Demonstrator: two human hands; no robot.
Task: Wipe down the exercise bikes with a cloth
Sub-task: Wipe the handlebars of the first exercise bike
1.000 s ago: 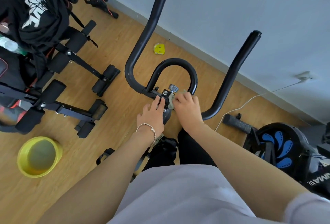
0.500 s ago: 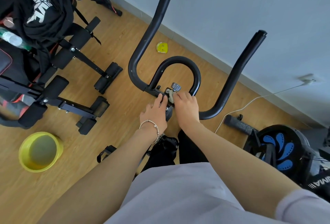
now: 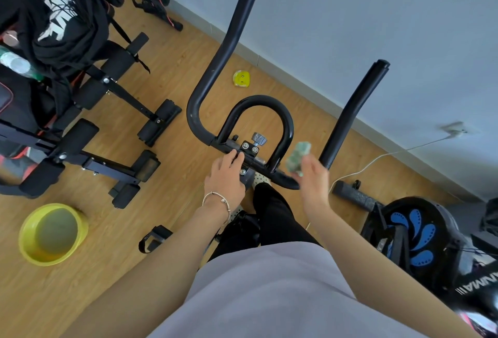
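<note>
- Head view: my right hand (image 3: 314, 184) holds the cloth (image 3: 297, 158) up in the air, just beside the inner loop of the handlebar (image 3: 229, 49) and clear of it. The cloth sits at my fingertips, though blur hides exactly how the fingers close on it.
- My left hand (image 3: 226, 178) lies on the crossbar beside the clamp bracket (image 3: 249, 147). Its fingers are laid over the tube and relaxed, not wrapped round it as far as I can see.
- I expect the cloth to be light and soft, a wad that will squash to the curve of the tube.
- It may be damp, since the yellow basin (image 3: 52, 234) on the floor seems to hold water. If so, a loose hold could let it slip or drip.
- The best hold, I think, is the wad in my palm with fingers spread behind it. That lets me fold it round the tube and slide along rather than dab.
- The bike looks stiff and heavy, so bracing it at the crossbar with my left hand should be enough.
- The cloth is pale green, mottled and crumpled into a small lump, its edges smeared by motion.
- The handlebar is glossy black tube, with two long horns reaching toward the wall and a closed loop between them.
- The bolts and the silver knob (image 3: 259, 138) at the clamp are fiddly spots where the cloth could snag.
- A second exercise bike (image 3: 412, 232), with blue flywheel markings, stands to my right, well apart from the cloth.
</note>
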